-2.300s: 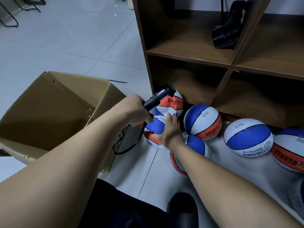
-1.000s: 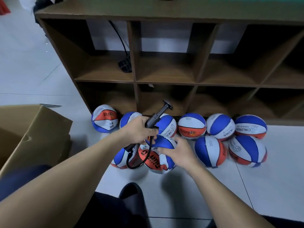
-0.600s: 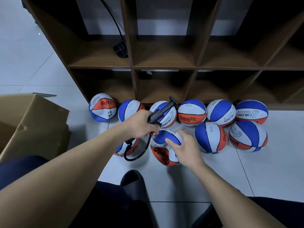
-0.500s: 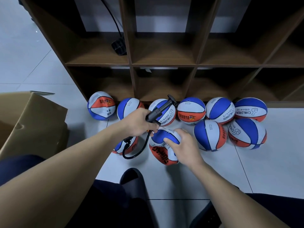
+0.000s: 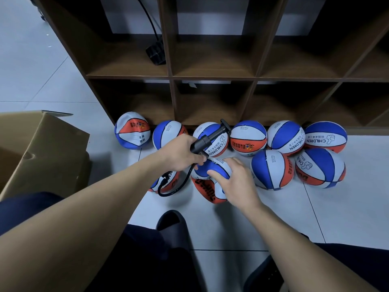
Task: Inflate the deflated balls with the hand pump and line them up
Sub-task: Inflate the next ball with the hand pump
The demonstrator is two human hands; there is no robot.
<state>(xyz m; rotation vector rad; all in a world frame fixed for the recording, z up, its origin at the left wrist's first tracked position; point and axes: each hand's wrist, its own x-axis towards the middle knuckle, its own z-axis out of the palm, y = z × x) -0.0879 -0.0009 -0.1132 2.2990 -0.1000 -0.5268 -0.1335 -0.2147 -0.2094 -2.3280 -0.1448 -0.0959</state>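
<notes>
My left hand grips the body of a black hand pump; its handle points up and right, and its black hose loops down below my hand. My right hand holds a blue, white and orange ball on the floor just under the pump's lower end. Several more balls of the same colours lie along the foot of the shelf, among them a dented one at the far left. Another ball is partly hidden under my left wrist.
A brown cubby shelf stands behind the balls, with a black plug and cable in one compartment. An open cardboard box sits at the left. My dark slippers and trouser legs are on the white tiled floor.
The view has swung from the box to the whole row of balls. My right hand turned the ball and shifted on top of it. My left hand kept its grip on the pump.
</notes>
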